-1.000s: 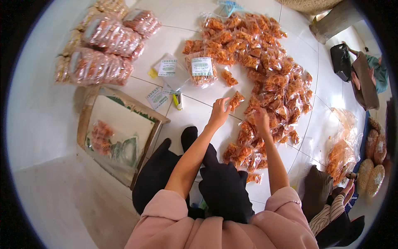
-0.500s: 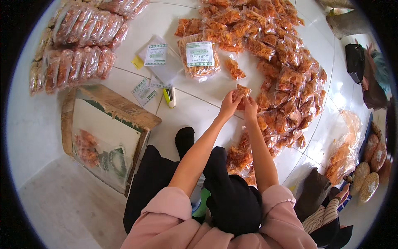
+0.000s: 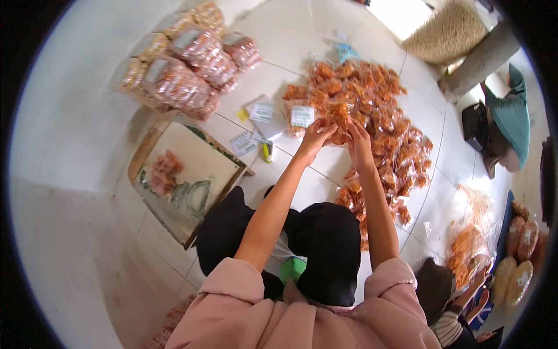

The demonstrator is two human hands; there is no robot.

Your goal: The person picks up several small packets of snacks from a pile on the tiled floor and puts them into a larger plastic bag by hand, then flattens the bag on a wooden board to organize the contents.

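Together, the left hand (image 3: 317,138) and the right hand (image 3: 359,141) pinch a small clear bag (image 3: 339,120) of orange snacks, between one and two o'clock from the left and near half past ten from the right. A labelled pack (image 3: 300,116) sits at eleven o'clock from the left hand; a pile of similar bags (image 3: 389,136) spreads from twelve to six around the right.

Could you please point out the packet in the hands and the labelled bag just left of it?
Held packet (image 3: 337,116), head view: middle of its front.
Labelled bag (image 3: 301,116), head view: its label.
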